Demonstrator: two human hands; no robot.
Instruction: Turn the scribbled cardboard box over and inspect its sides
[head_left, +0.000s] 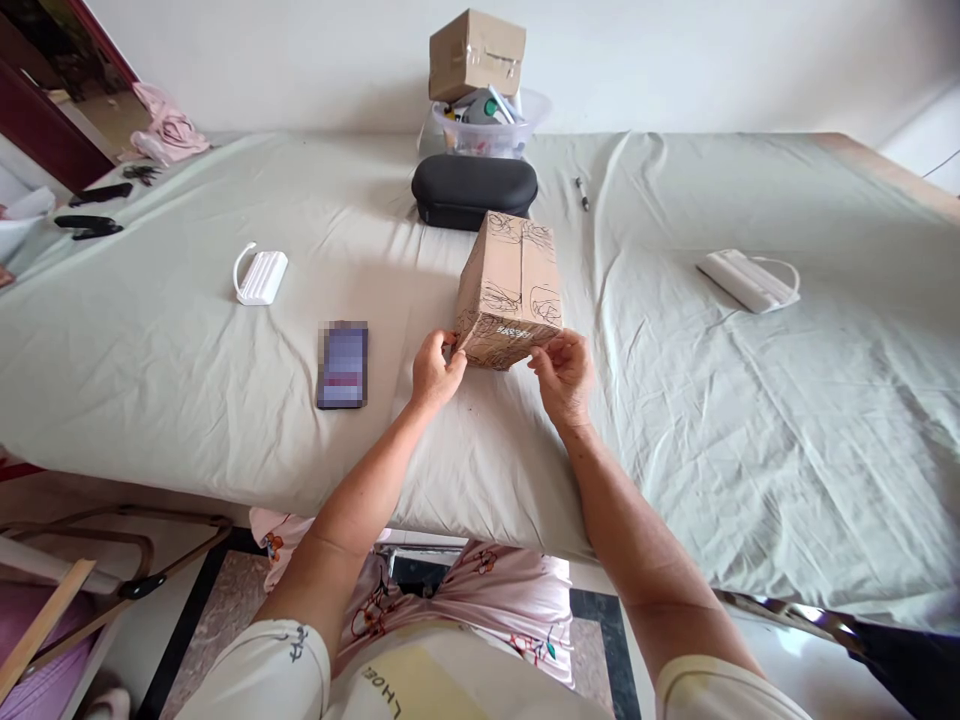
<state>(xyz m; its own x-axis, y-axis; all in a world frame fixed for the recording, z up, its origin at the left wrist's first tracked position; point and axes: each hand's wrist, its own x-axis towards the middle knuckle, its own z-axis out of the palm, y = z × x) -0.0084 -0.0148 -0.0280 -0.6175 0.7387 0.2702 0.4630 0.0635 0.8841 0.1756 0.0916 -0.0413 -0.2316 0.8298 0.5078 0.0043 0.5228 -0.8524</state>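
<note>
A brown cardboard box (519, 265) with black scribbles along its edges rests on the cloth-covered table in front of me. My left hand (437, 368) grips the near left corner, thumb on the near face and fingers round the side. At the near right corner, my right hand (564, 370) pinches the box's edge between thumb and fingers. The near face tilts toward me and carries some pale printed marks. What lies inside the box is hidden.
Behind the box sit a black zip case (475, 190), a clear plastic tub (487, 135) and another carton (478, 55). A phone (343, 366) and a white power bank (262, 277) lie left. Another power bank (750, 281) lies right, a pen (582, 194) farther back.
</note>
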